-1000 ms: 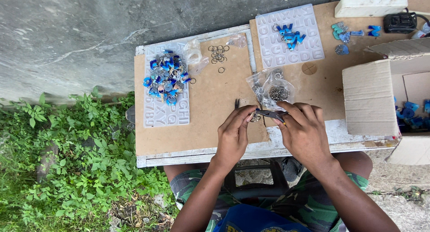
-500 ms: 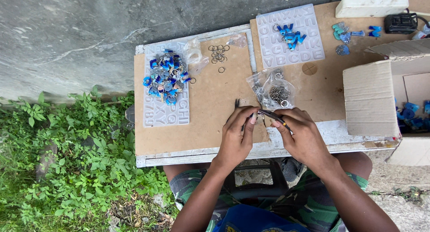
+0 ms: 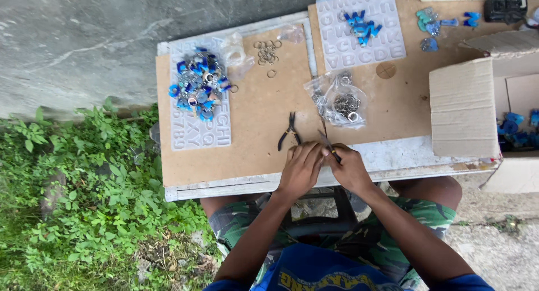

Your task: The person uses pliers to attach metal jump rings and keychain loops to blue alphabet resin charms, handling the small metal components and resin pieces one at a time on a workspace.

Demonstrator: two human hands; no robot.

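Our left hand (image 3: 300,170) and right hand (image 3: 349,168) press together, the right pinching a thin tool (image 3: 328,145) angled up-left; black pliers (image 3: 288,131) lie just above, nearer the left hand.
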